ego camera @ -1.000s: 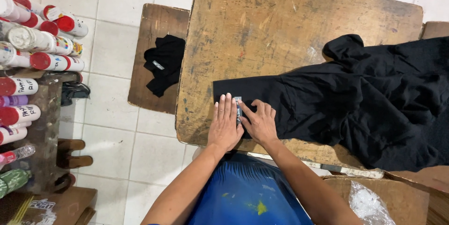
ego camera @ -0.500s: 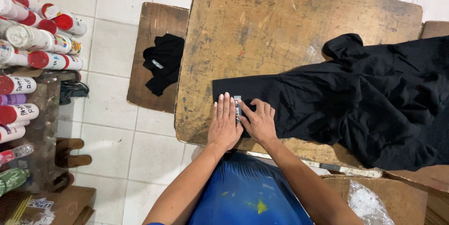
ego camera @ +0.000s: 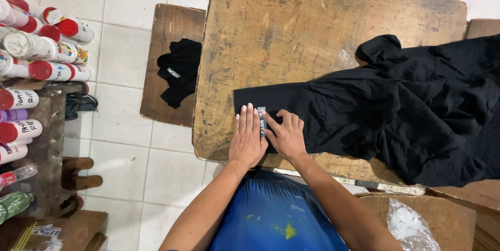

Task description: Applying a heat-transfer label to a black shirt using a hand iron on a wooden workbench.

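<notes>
Both hands lie flat and open on the near corner of a black garment (ego camera: 375, 110), which is spread over the near right part of a worn wooden table (ego camera: 312, 32): the left hand (ego camera: 248, 139) has its palm down, fingers straight and gripping nothing, while the right hand (ego camera: 285, 135) just beside it presses fingertips against a small grey label (ego camera: 261, 120) that sits between the two hands on the cloth. Left of the table, a smaller wooden board (ego camera: 169, 32) carries a folded black cloth (ego camera: 179, 71). Further left again, a rack of red-capped spray cans (ego camera: 36, 47) stands over the white tiled floor (ego camera: 125, 162).
</notes>
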